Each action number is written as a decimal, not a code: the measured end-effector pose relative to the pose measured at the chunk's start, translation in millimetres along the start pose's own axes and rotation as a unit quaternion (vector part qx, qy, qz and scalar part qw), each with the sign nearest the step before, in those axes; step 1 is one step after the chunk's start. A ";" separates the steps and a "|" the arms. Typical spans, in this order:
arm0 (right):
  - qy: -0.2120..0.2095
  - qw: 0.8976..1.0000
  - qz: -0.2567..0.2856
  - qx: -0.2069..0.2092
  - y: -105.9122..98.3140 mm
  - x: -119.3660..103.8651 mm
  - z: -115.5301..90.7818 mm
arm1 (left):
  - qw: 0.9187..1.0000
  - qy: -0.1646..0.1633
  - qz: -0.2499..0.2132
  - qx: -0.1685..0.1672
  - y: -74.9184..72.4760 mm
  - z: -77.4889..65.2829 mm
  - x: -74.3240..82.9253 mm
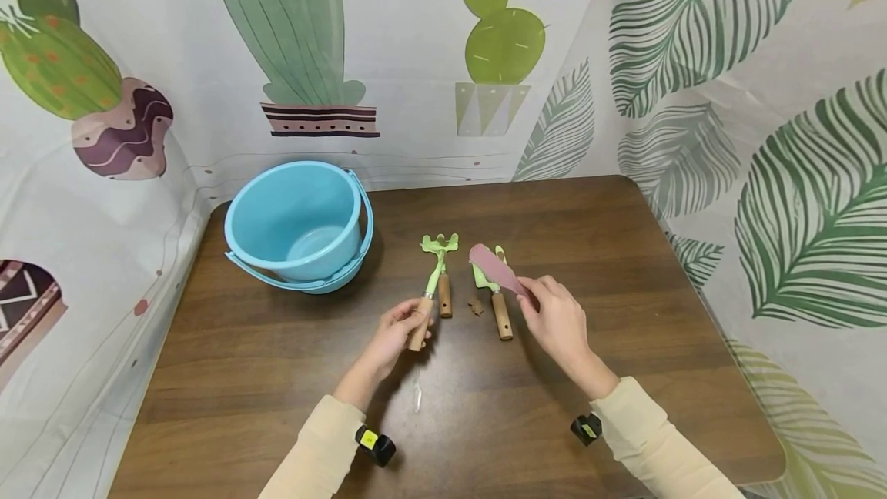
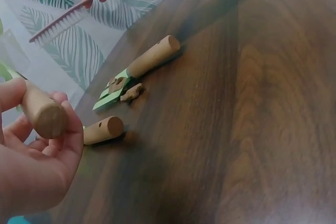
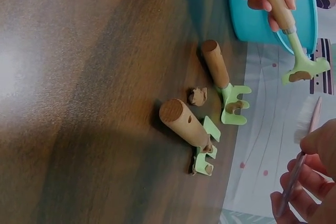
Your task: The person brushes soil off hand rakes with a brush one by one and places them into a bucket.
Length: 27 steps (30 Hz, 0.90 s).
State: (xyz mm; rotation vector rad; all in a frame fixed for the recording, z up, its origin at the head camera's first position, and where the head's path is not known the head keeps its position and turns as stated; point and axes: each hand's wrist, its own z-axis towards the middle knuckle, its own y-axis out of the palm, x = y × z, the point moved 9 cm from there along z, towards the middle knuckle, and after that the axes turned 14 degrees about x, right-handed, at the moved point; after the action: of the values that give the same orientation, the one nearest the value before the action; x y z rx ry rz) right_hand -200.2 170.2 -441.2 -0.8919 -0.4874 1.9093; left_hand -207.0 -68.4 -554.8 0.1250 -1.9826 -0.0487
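Note:
My left hand (image 1: 393, 336) grips the wooden handle of a small light-green garden tool (image 1: 434, 283), its head raised and pointing away. A brown patch marks that head in the right wrist view. Between the fingers and thumb of my right hand (image 1: 560, 322) is a pink brush (image 1: 495, 267), held over the tools; its white bristles (image 2: 60, 26) face down in the left wrist view. Beneath lie a green three-pronged hand rake (image 3: 215, 66), partly covered in the head view, and a green hoe-fork (image 1: 502, 317) with a wooden handle. Brown dirt clings to both heads.
A brown clump (image 1: 475, 306) lies on the wooden table (image 1: 658, 376) between the two lying tools. At the back left stands a light-blue bucket (image 1: 277, 202), its handle folded down around the outside. A printed cloth (image 1: 409, 60) hangs behind the table.

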 end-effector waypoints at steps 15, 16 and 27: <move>0.006 1.000 0.022 -0.001 4.2 -5.3 5.2 | 0.985 -0.056 -0.124 -0.107 25.1 -12.2 -8.6; 0.007 1.000 0.023 -0.001 4.4 -5.5 5.3 | 0.983 -0.059 -0.135 -0.112 26.2 -13.2 -8.9; -0.003 0.999 0.039 0.003 5.1 -10.7 10.4 | 0.952 -0.084 -0.230 -0.185 38.0 -23.5 -5.9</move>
State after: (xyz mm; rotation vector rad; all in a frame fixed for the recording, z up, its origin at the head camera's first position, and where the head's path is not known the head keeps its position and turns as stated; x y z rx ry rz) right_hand -207.9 158.7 -433.6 -0.9143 -0.4563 1.9829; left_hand -185.7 -29.4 -547.2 0.3459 -2.0368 -0.7510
